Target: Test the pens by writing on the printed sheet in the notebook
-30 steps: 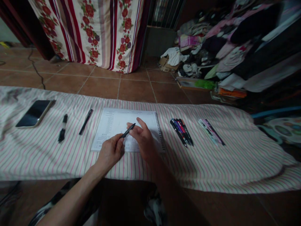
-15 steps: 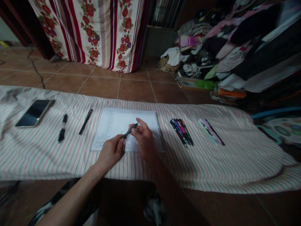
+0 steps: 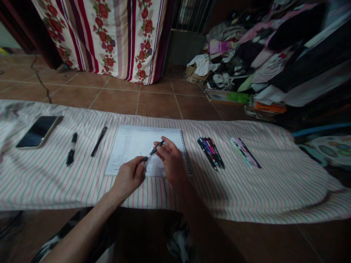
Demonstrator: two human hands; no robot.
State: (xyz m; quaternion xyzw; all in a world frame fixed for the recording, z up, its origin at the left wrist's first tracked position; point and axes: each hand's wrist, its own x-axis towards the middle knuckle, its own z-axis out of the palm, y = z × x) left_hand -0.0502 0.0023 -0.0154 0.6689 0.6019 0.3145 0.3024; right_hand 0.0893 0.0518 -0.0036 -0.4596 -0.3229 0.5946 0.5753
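A dark pen (image 3: 156, 147) is held in both hands above an open spiral-bound notebook (image 3: 137, 140). My left hand (image 3: 130, 173) is closed on the pen's lower left end, thumb against it. My right hand (image 3: 172, 159) pinches the upper right part between thumb and fingers, and the dark tip pokes out past them. Between the two dark parts shows a short pale section; whether the parts are fully separated I cannot tell. Printed text runs down the notebook page's left side, and a faint drawing lies under the hands.
Left of the notebook lie a black pen (image 3: 99, 141), a black marker-like pen (image 3: 71, 149) and a phone (image 3: 38, 132). To the right are a bundle of dark pens (image 3: 210, 153) and several pale and dark pens (image 3: 245, 152). A striped cloth (image 3: 170, 193) covers the table.
My right hand has shifted slightly right and up with its part of the pen, away from my left hand. A pale section now shows between the dark parts.
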